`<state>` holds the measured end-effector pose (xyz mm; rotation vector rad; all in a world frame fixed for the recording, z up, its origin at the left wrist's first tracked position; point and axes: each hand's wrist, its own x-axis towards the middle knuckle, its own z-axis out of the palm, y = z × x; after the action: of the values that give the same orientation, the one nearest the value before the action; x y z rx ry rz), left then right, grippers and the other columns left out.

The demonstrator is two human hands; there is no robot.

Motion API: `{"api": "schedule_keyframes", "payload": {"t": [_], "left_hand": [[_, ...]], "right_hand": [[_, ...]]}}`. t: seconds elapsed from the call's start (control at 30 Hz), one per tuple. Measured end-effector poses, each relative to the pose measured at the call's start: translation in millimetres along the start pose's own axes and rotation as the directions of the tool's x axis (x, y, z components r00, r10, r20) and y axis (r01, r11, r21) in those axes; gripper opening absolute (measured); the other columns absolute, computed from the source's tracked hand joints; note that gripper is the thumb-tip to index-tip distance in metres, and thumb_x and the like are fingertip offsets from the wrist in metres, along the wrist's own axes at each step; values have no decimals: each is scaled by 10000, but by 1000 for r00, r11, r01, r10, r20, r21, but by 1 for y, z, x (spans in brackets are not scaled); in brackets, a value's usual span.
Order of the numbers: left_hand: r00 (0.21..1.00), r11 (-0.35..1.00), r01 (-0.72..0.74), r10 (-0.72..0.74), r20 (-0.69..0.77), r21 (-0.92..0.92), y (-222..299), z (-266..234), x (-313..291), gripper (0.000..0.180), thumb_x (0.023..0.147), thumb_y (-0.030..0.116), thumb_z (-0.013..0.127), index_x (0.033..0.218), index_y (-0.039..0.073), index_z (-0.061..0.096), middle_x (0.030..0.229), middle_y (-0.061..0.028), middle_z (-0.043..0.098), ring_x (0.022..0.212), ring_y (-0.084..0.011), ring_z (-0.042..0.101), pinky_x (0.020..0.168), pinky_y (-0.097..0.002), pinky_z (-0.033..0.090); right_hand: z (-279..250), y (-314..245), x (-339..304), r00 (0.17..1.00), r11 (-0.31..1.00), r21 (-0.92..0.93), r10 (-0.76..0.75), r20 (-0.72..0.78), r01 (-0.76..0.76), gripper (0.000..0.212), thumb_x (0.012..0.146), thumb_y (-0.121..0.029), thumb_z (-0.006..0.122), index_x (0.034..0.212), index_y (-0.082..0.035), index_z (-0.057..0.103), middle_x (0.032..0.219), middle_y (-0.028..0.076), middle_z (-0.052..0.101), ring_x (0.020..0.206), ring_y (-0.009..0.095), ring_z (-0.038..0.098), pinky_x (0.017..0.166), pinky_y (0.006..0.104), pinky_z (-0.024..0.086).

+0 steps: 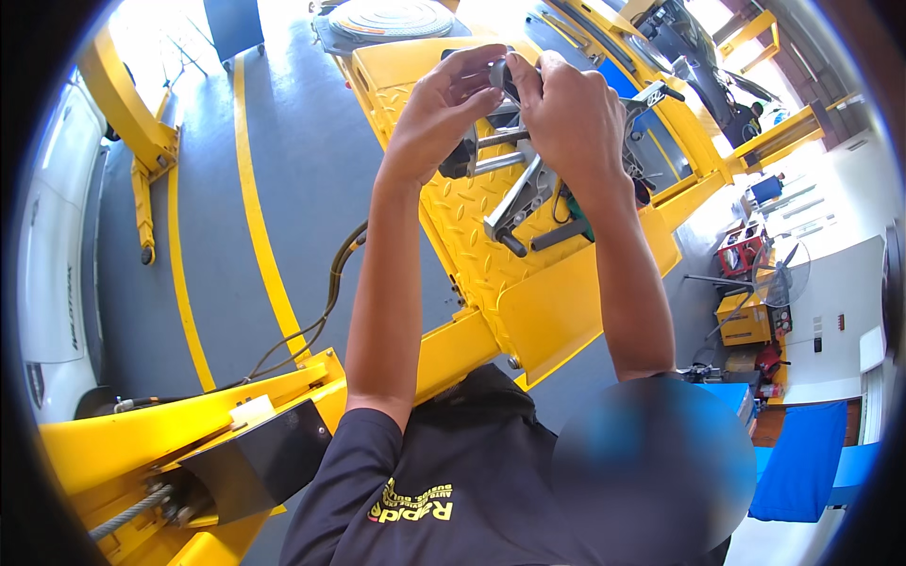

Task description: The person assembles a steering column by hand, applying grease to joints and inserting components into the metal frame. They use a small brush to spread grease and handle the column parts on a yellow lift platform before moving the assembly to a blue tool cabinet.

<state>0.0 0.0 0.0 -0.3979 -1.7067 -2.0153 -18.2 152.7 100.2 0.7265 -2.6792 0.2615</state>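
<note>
My left hand (451,111) and my right hand (574,115) are raised close together over a yellow tread-plate platform (472,250). Between them is a dark rounded part (504,81), possibly a knob. My right thumb and fingers close on it, while the curled fingers of my left hand hold its other side. Just below my hands, a metal clamp-like frame (517,203) with silver arms, parallel rods and black grip ends rests over the platform. My right hand and forearm hide part of this frame.
A yellow lift beam (444,363) crosses close to my body. Dark hoses (332,283) hang at the left over the striped floor. A yellow post (127,104) and a white vehicle (58,255) stand far left. At the right are a fan (781,272) and a blue cloth (802,462).
</note>
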Motion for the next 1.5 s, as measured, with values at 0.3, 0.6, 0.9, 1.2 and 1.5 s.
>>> {"api": "schedule_keyframes", "payload": {"t": [0.3, 0.6, 0.9, 1.2, 1.5], "left_hand": [[995, 997, -37, 31, -93, -63, 2, 2, 1, 413, 1018, -40, 558, 1427, -30, 616, 1369, -159, 679, 1209, -213, 669, 1127, -305, 502], [985, 988, 23, -48, -163, -154, 3, 2, -1, 432, 1011, -90, 482, 1435, -84, 564, 1350, -214, 672, 1241, -248, 658, 1141, -325, 500], [983, 984, 34, -65, -169, -176, -2, 1, 0, 403, 1029, -84, 493, 1428, -99, 554, 1335, -220, 677, 1236, -261, 670, 1145, -335, 505], [988, 991, 7, -28, -149, -135, -14, -1, 3, 431, 1029, 47, 586, 1458, 15, 616, 1386, -161, 698, 1251, -245, 673, 1100, -337, 512], [986, 991, 28, -50, -161, -135, -1, 2, 1, 360, 1037, -58, 516, 1371, -47, 651, 1318, -152, 701, 1200, -209, 683, 1108, -316, 525]], "right_hand": [[19, 14, -2, 913, 945, 95, -271, -304, 313, 195, 1030, -217, 659, 1145, -60, 657, 950, 203, 782, 924, 425, 761, 824, 494, 591], [15, 4, -2, 962, 978, 65, -182, -205, 199, 217, 1036, -258, 680, 1120, -67, 619, 972, 199, 779, 907, 429, 758, 770, 501, 585], [13, 5, -4, 960, 968, 119, -194, -200, 220, 198, 1013, -194, 703, 1143, -99, 587, 1061, 158, 770, 963, 424, 737, 781, 494, 564], [19, 10, -3, 920, 934, 143, -280, -274, 327, 184, 968, -68, 692, 1134, -79, 614, 1075, 162, 743, 970, 417, 720, 806, 476, 565], [20, 11, -3, 887, 910, 149, -322, -331, 386, 209, 922, 22, 627, 1098, -90, 633, 1018, 138, 736, 914, 393, 721, 781, 478, 563]]}}
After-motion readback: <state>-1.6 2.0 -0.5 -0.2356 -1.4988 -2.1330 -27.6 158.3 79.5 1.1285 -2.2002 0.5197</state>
